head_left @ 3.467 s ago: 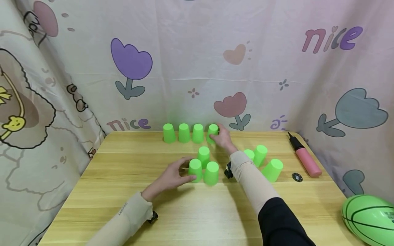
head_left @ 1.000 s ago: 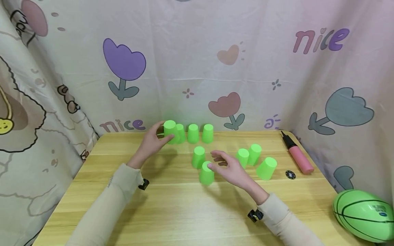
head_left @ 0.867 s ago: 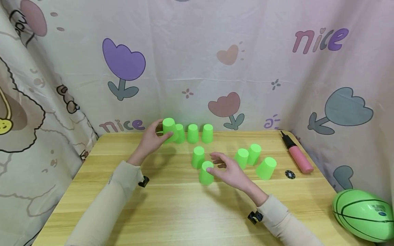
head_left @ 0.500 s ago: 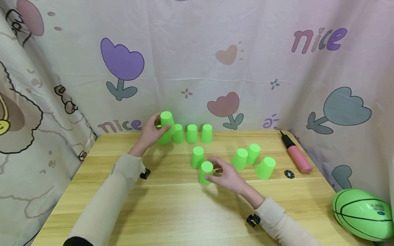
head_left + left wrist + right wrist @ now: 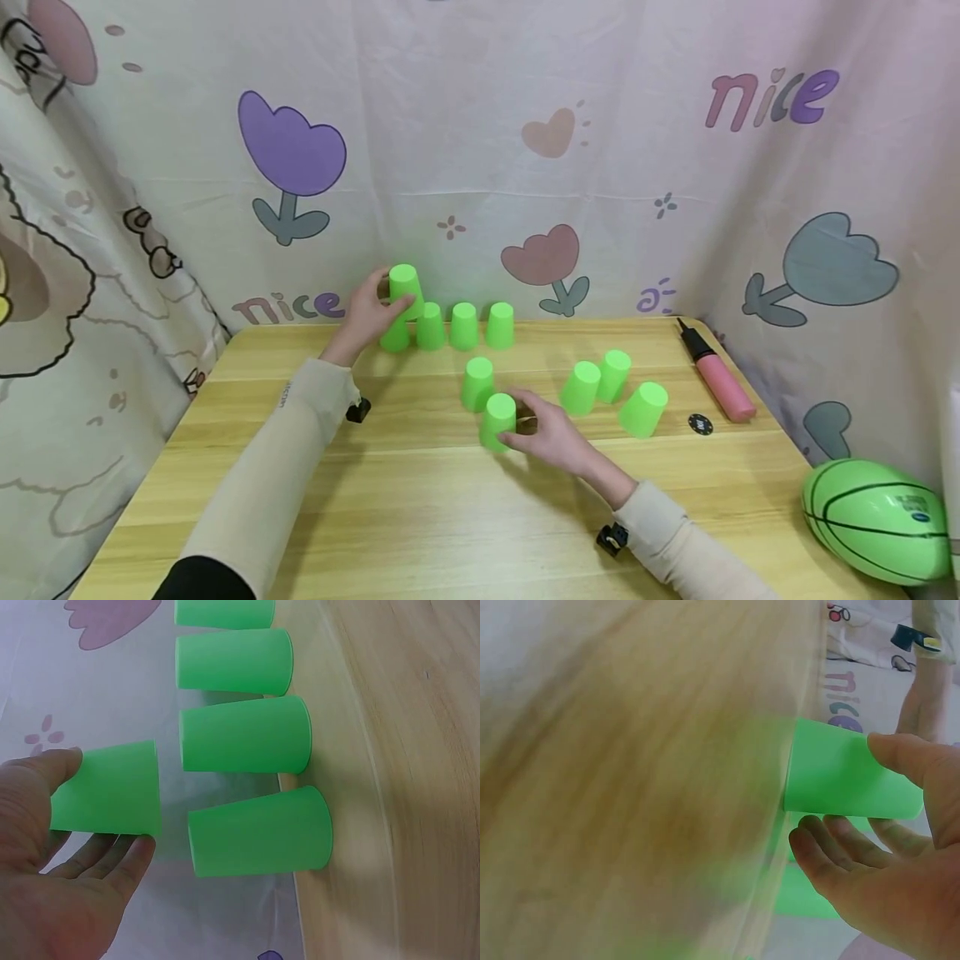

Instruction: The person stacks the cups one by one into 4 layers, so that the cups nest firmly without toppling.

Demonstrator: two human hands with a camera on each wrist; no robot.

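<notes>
Plainly, the left hand [image 5: 367, 313] pinches a lifted green cup [image 5: 404, 282]; the right hand [image 5: 557, 437] grips a front cup [image 5: 497, 418].

The left hand [image 5: 367, 315] holds one raised green cup [image 5: 404, 285] above the left end of the far row of four cups [image 5: 464, 327]. The right hand [image 5: 553, 437] grips the nearest cup [image 5: 497, 421]. At the right of the worktop [image 5: 450, 525] lies a pink pump [image 5: 722, 385].

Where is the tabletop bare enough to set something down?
Bare tabletop: the front, between the left sleeve and right sleeve; the patch between right sleeve and green ball; the back strip between the row of four cups and pink pump. Crowded: that row, and the three cups near the chip.
</notes>
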